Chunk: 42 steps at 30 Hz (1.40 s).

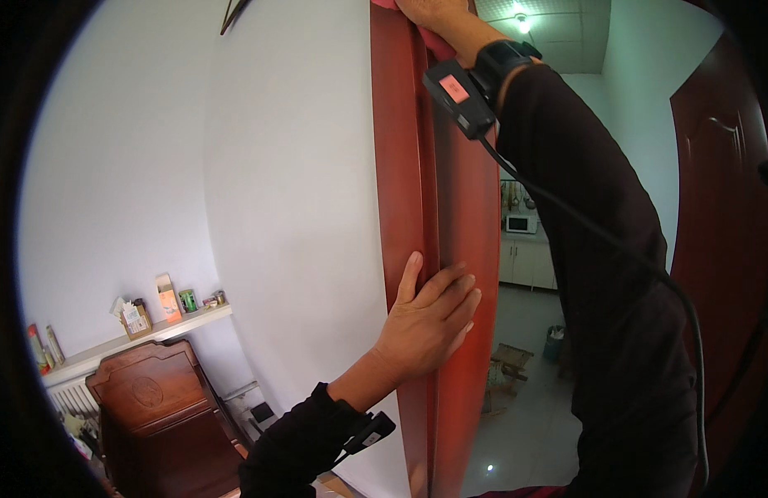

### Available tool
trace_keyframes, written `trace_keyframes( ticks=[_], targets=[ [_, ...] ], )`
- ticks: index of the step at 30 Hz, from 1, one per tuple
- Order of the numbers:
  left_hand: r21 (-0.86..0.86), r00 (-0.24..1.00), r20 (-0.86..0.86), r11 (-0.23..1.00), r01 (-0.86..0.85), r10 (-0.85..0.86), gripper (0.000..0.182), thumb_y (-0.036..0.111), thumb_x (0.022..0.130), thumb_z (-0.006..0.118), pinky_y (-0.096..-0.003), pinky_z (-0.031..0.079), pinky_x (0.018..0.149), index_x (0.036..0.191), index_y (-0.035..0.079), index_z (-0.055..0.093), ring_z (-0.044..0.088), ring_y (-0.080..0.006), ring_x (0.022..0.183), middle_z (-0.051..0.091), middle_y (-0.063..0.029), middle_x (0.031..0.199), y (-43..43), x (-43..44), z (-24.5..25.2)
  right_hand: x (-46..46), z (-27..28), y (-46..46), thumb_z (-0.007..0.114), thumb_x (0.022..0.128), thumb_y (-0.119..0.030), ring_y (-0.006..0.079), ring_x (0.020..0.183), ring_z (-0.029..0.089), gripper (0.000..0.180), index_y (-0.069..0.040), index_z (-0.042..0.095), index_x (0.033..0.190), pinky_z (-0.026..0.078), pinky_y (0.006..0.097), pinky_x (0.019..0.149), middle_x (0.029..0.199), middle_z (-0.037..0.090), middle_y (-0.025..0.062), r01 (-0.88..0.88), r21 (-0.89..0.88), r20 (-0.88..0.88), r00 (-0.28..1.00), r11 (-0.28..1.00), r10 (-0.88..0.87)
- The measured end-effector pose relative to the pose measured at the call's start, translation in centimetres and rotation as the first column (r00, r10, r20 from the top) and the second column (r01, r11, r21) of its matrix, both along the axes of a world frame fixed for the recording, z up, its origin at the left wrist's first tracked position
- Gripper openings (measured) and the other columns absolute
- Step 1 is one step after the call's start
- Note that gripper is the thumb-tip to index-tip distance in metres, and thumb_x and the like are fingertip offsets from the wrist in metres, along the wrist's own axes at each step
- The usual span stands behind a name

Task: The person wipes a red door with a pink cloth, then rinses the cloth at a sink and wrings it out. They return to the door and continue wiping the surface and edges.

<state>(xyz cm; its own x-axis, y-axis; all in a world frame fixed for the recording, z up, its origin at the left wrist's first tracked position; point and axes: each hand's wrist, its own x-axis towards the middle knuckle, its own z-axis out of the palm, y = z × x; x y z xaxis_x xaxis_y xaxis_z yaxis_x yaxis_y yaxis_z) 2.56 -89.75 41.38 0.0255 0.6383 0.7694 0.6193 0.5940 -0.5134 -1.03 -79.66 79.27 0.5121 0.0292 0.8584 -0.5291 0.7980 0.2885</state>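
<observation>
A reddish-brown wooden door frame (pixel 401 155) runs upright before me, beside a white wall. My left hand (pixel 427 317) rests on the frame at mid height, its fingers spread over the moulding and no object in it. High up at the picture's top edge, my right hand (pixel 437 12) presses a pink-red cloth (pixel 438 43) against the frame; part of the hand and cloth is cut off. Each wrist carries a strap with a small black device, and a cable hangs from the right one (pixel 460 99).
A carved wooden chair (pixel 150 392) stands at lower left by a shelf (pixel 197 320) with boxes and a green can (pixel 188 300). Through the doorway are a microwave (pixel 521 224), a bin (pixel 554 342), a low stool (pixel 513 358) and a dark red door (pixel 720 187).
</observation>
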Motion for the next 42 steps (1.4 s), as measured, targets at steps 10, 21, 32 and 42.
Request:
trace_keyframes(
  ticks=[10, 21, 32, 42],
  targets=[
    [-0.025, 1.0, 0.005, 1.0, 0.006, -0.006, 0.038, 0.017, 0.074, 0.071, -0.0603, 0.006, 0.114, 0.112, 0.011, 0.063, 0.044, -0.0249, 0.125, 0.058, -0.0031, 0.12, 0.3, 0.3, 0.4, 0.2, -18.8, 2.4, 0.063, 0.082, -0.024, 0.0469, 0.128, 0.041, 0.057, 0.006, 0.046, 0.128, 0.04, 0.052, 0.1, 0.139, 0.041, 0.0288, -0.027, 0.287, 0.062, 0.998, 0.957, 0.01],
    [-0.027, 0.99, 0.01, 0.99, -0.139, 0.14, 0.04, 0.015, 0.074, 0.071, -0.0597, 0.001, 0.116, 0.113, 0.011, 0.065, 0.044, -0.0249, 0.127, 0.058, -0.0014, 0.119, 0.4, 0.3, 0.8, -1.0, -11.0, 3.3, 0.066, 0.077, -0.024, 0.0413, 0.126, 0.043, 0.033, -0.001, 0.062, 0.099, 0.041, 0.0514, 0.095, 0.135, 0.048, 0.0206, 0.103, 0.224, -0.198, 0.978, 0.969, -0.058],
    [0.058, 0.952, 0.079, 0.952, -0.301, 0.297, 0.036, 0.013, 0.077, 0.07, -0.061, 0.005, 0.116, 0.112, 0.012, 0.065, 0.045, -0.026, 0.127, 0.059, -0.0015, 0.119, 1.2, 1.3, 1.2, -3.5, -15.0, 1.6, 0.063, 0.08, -0.02, 0.0395, 0.124, 0.047, 0.041, -0.001, 0.057, 0.116, 0.037, 0.0492, 0.105, 0.13, 0.052, 0.0189, -0.263, 0.467, -0.115, 0.929, 0.844, 0.353],
    [0.116, 0.928, -0.011, 0.922, -0.37, 0.373, 0.038, 0.01, 0.073, 0.07, -0.0632, 0.01, 0.114, 0.11, 0.011, 0.064, 0.049, -0.0296, 0.123, 0.061, -0.0052, 0.119, 4.3, 1.8, 2.1, -6.3, -16.4, 5.2, 0.063, 0.08, -0.022, 0.0394, 0.136, 0.037, 0.051, 0.0, 0.053, 0.125, 0.029, 0.0489, 0.114, 0.141, 0.044, 0.0198, -0.268, 0.652, -0.048, 0.919, 0.709, 0.391]
  ],
)
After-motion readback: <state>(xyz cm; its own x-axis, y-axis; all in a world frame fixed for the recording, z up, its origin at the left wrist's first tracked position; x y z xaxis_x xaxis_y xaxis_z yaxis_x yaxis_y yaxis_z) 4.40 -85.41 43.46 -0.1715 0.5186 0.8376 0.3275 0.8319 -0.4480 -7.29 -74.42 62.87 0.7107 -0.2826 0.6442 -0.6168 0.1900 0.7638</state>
